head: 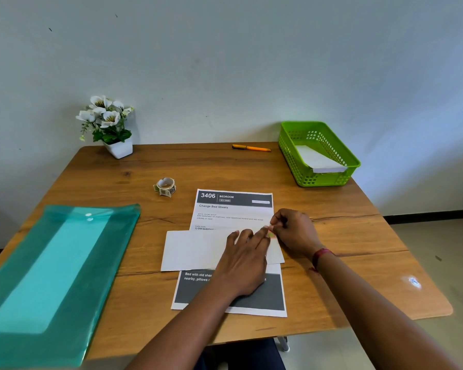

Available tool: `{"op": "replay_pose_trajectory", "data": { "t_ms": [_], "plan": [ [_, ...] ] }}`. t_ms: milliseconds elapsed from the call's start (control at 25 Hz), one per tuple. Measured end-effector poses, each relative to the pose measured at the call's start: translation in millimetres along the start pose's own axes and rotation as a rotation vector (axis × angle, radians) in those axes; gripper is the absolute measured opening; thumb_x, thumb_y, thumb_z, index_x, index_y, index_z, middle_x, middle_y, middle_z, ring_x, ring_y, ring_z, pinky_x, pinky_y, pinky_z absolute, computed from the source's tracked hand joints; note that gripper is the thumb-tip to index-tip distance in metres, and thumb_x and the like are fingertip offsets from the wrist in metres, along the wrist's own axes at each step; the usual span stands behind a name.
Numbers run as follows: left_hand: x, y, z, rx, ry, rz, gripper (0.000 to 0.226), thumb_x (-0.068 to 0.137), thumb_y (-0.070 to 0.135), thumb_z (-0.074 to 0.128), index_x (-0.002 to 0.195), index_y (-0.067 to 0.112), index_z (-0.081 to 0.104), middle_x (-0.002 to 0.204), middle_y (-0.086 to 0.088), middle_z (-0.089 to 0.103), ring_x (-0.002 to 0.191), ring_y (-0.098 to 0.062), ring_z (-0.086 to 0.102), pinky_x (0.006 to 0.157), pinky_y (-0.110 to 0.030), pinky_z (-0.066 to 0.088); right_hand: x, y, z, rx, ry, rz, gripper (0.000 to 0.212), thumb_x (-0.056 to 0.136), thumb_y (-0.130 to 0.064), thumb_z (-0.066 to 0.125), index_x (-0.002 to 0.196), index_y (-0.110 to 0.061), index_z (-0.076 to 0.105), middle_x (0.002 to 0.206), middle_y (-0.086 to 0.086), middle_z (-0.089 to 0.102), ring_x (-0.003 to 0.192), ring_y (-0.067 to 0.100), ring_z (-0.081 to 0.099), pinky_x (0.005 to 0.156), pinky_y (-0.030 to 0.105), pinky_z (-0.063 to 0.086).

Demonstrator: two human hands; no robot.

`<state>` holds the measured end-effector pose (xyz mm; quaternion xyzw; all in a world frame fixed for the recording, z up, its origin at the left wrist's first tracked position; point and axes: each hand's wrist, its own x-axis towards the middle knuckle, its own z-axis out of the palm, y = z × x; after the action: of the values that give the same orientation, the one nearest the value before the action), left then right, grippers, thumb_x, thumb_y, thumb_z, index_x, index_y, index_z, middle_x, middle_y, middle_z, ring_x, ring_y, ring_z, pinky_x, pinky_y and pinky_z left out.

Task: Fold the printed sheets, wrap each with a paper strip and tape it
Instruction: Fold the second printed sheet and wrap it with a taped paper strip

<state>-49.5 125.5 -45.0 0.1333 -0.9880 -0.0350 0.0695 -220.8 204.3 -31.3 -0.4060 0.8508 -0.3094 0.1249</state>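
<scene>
Fingertips of the right hand [294, 233] pinch a small coloured tape piece [271, 234] (too small to be sure) at the right end of the white folded paper rectangle [193, 249], lying across the black-and-white printed sheet [234, 213]. The left hand [245, 260] presses it flat, fingers straight. Press firmly while smoothing the tape down in 1 stroke.

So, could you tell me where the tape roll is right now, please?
In the head view, the tape roll sits on the wooden table, just left of the printed sheet and beyond the teal folder.
</scene>
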Motion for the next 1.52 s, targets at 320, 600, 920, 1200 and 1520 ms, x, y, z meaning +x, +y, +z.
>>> {"op": "replay_pose_trajectory", "data": {
  "t_ms": [320, 600, 920, 1200, 1520],
  "plan": [
    [1, 0, 2, -0.015, -0.008, -0.014, 0.049, 0.099, 0.028, 0.033, 0.146, 0.017, 0.035, 0.161, -0.002, 0.028, 0.133, -0.027, 0.033, 0.11, -0.047, 0.026, -32, 6, 9, -0.058, 0.21, -0.156, 0.019, 0.09, -0.005, 0.065, 0.101, -0.014, 0.078, 0.094, 0.003, 0.062, 0.076, 0.016, 0.058, 0.064, 0.026, 0.046],
    [0, 0, 4, -0.029, 0.038, -0.017, 0.046, 0.1, 0.029, 0.033, 0.143, 0.018, 0.041, 0.159, -0.001, 0.034, 0.131, -0.025, 0.037, 0.109, -0.046, 0.03, -53, 8, 16, -0.264, 0.263, -0.354, 0.012, 0.082, -0.003, 0.076, 0.091, -0.011, 0.079, 0.091, 0.007, 0.062, 0.075, 0.022, 0.061, 0.058, 0.026, 0.048],
    [0, -1, 3, -0.084, 0.086, 0.011, 0.045, 0.099, 0.025, 0.038, 0.143, 0.018, 0.043, 0.154, 0.0, 0.041, 0.126, -0.024, 0.042, 0.108, -0.042, 0.033, -51, 0, 19, -0.196, 0.276, -0.278, 0.014, 0.084, 0.003, 0.069, 0.086, -0.008, 0.077, 0.09, 0.006, 0.066, 0.074, 0.021, 0.063, 0.061, 0.028, 0.051],
    [-20, -31, -26, -0.57, 0.403, -0.305, 0.032, 0.095, 0.007, 0.054, 0.126, 0.015, 0.058, 0.129, -0.003, 0.058, 0.122, -0.018, 0.05, 0.097, -0.016, 0.039, -67, -3, 5, 0.124, 0.429, -0.154, 0.017, 0.086, 0.007, 0.066, 0.092, -0.005, 0.076, 0.095, 0.007, 0.074, 0.081, 0.018, 0.067, 0.068, 0.042, 0.058],
    [-47, -127, -63, -0.271, 0.124, -0.85, 0.025, 0.091, 0.031, 0.058, 0.111, 0.016, 0.062, 0.109, -0.002, 0.066, 0.098, -0.024, 0.06, 0.076, -0.037, 0.052, -107, -75, 55, -0.172, 0.236, -0.381, 0.023, 0.084, -0.015, 0.072, 0.106, -0.02, 0.076, 0.102, -0.002, 0.074, 0.092, 0.021, 0.067, 0.071, 0.03, 0.056]
  ]
}}
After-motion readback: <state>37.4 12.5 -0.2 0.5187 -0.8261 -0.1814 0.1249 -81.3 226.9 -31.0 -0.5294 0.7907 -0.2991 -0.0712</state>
